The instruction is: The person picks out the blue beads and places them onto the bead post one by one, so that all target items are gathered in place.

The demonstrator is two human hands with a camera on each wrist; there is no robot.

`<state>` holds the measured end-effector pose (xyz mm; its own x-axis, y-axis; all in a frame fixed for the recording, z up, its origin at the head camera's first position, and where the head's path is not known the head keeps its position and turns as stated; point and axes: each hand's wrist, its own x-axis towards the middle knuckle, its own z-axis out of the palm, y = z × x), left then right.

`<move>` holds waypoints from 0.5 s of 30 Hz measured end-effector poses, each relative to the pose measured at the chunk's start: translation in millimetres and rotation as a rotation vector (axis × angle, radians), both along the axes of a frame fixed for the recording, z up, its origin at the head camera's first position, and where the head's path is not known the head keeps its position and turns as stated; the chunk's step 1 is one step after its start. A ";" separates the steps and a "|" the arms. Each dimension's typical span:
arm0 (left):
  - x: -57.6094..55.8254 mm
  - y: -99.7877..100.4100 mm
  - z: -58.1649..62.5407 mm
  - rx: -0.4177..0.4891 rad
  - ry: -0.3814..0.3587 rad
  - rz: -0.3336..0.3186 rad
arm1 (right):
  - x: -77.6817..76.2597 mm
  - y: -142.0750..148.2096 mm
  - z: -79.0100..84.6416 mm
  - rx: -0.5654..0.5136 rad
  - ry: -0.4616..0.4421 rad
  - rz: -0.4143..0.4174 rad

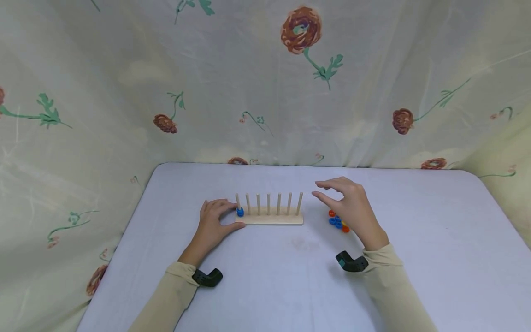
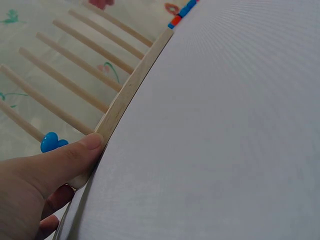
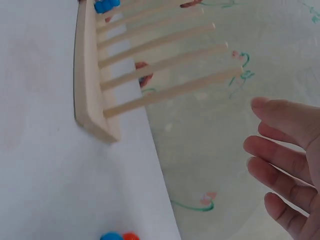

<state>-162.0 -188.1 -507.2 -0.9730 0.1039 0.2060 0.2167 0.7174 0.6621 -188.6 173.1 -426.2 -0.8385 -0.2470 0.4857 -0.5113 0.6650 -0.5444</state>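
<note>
A wooden peg board [image 1: 269,221] with a row of several upright pegs lies on the table. A blue bead [image 1: 240,212] sits low on its leftmost peg and also shows in both wrist views. My left hand [image 1: 213,223] grips the left end of the board, thumb [image 2: 91,141] on the front edge and fingers behind. To the right of the board, my right hand [image 1: 352,207] is raised, thumb and fingers apart with nothing between them. Below it lies a small pile of blue, orange and yellow beads [image 1: 338,223], partly hidden by the hand.
The table [image 1: 274,286] has a white cover, and its far edge runs close to a flowered curtain [image 1: 207,92]. The curtain also hangs along the left and right sides. Each wrist wears a black camera [image 1: 208,277].
</note>
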 end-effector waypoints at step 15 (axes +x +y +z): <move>0.0 0.2 0.7 -0.001 -0.013 0.004 | 10.9 46.1 -15.9 0.157 -0.157 -0.054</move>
<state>-162.0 -187.9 -506.5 -0.9760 0.0998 0.1937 0.2053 0.7189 0.6642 -177.8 219.2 -442.1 -0.9150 -0.2614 0.3074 -0.3894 0.7719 -0.5026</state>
